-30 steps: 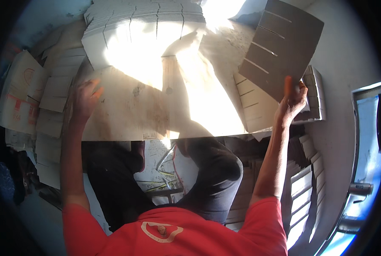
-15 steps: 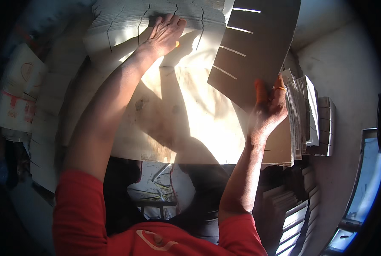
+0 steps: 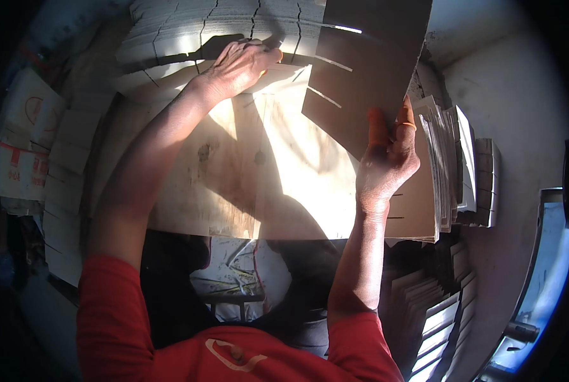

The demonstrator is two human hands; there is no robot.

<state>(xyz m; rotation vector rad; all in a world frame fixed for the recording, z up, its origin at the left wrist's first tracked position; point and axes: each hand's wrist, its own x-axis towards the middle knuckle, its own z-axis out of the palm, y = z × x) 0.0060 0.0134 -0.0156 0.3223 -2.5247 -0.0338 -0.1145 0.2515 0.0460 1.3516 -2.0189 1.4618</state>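
My right hand [image 3: 389,153], with orange covers on its fingers, grips the lower end of a long slotted cardboard sheet [image 3: 367,70] held up at the right. At the far side of the wooden board stands a thick stack of slotted cardboard sheets [image 3: 233,22]. My left hand [image 3: 237,69] has its fingers curled over the top edge of a front cardboard sheet [image 3: 163,79], which leans away from the stack with a dark gap behind it. An orange cover shows on a left finger too; the fingertips are partly hidden.
The sunlit wooden board [image 3: 233,197] lies before me. To its right stand more cardboard sheets [image 3: 428,172] and a small bundle [image 3: 486,181]. Stacked strips [image 3: 440,318] sit low at the right. A white package with red print [image 3: 20,165] is at the left.
The front sheet has tipped away from the stack under my left hand, opening a gap. My right hand and its sheet have shifted slightly left.
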